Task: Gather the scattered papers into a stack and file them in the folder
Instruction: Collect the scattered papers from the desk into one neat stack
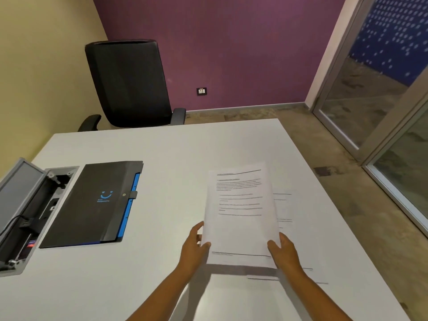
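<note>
The papers [239, 214] are lifted just above the white bench [143, 274], the left hand [193, 245] and right hand [283, 250] pinching their lower corners — probably to square the sheets into a stack. More sheets [298, 246] lie flat beneath and to the right, not yet gathered. The black folder [92, 205] waits closed, well apart on the left beside an open cable box [30, 205].

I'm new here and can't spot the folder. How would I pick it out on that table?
Start at the white table and look to its left side, beside the open cable box set into the top. The folder lies flat and closed there, apart from the held papers. It is black, with a blue smile logo and blue edge.
</note>
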### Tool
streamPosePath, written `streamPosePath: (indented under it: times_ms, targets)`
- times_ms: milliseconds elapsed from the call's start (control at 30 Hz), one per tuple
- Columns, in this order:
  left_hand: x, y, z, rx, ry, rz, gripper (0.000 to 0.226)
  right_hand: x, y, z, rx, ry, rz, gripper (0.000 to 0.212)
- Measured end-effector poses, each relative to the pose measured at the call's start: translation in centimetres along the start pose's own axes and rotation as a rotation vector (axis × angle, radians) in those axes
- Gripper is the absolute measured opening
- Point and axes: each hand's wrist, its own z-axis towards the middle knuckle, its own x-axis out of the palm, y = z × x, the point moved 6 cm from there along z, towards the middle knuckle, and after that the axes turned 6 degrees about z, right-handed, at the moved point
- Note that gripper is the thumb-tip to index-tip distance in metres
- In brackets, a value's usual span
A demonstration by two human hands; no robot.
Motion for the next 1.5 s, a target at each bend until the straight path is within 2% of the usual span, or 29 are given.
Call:
streamPosePath:
  times_ms: [100, 233, 300, 367, 467, 600, 733, 867, 1033, 1100, 1233, 1267, 1400, 1500]
  targets:
    - [1.5, -0.2, 0.3, -0.029, 0.036, 0.036, 0.058, -1.4, -0.6, 0.5, 0.005, 0.016, -0.102, 0.046]
    - [5.1, -0.5, 0.6, -0.059, 0.258, 0.146, 0.062, -4.5, -2.1, 0.9, 0.032, -0.049, -0.21, 0.049]
    - [6.6, -0.7, 0.4, -0.068, 0.364, 0.214, 0.052, -6.0, -3.2, 0.7, 0.046, -0.089, -0.286, 0.055]
    - [7.4, -0.7, 0.6, -0.089, 0.419, 0.256, 0.032, -7.2, -3.9, 0.7, 0.057, -0.143, -0.405, 0.067]
    - [8.1, -0.7, 1.1, -0.133, 0.402, 0.223, 0.023, -7.9, -4.7, 1.0, 0.109, -0.172, -0.507, 0.082]
    - [9.0, -1.0, 0.7, -0.186, 0.403, 0.145, 0.016, -7.6, -4.8, 1.9, 0.139, -0.202, -0.524, 0.088]
    - [9.4, -1.1, 0.4, -0.269, 0.36, 0.032, 0.046, -7.8, -4.7, 2.7, 0.206, -0.237, -0.58, 0.08]
    - [9.4, -0.9, 0.4, -0.324, 0.367, 0.013, 0.047, -7.6, -4.3, 3.8, 0.268, -0.16, -0.581, 0.067]
    - [8.4, -0.7, 1.2, -0.346, 0.282, 0.121, 0.041, -6.2, -3.9, 4.1, 0.327, -0.054, -0.481, 0.073]
    - [8.0, -0.4, 1.2, -0.364, 0.279, 0.042, 0.04, -5.5, -3.8, 3.7, 0.339, -0.039, -0.448, 0.077]
    - [7.7, 0.6, 0.7, -0.449, 0.302, -0.128, 0.006, -3.9, -3.4, 2.7, 0.333, -0.067, -0.318, 0.082]
    - [7.7, 0.8, 0.5, -0.459, 0.307, -0.131, 0.006, -3.5, -3.3, 2.4, 0.331, -0.07, -0.309, 0.081]
    - [7.6, 0.7, 0.1, -0.382, 0.283, -0.148, 0.023, -2.1, -3.7, 1.8, 0.329, -0.038, -0.296, 0.079]
    - [6.7, 1.1, -0.3, -0.313, 0.301, -0.188, 0.026, -1.8, -4.1, 1.7, 0.306, -0.033, -0.26, 0.08]
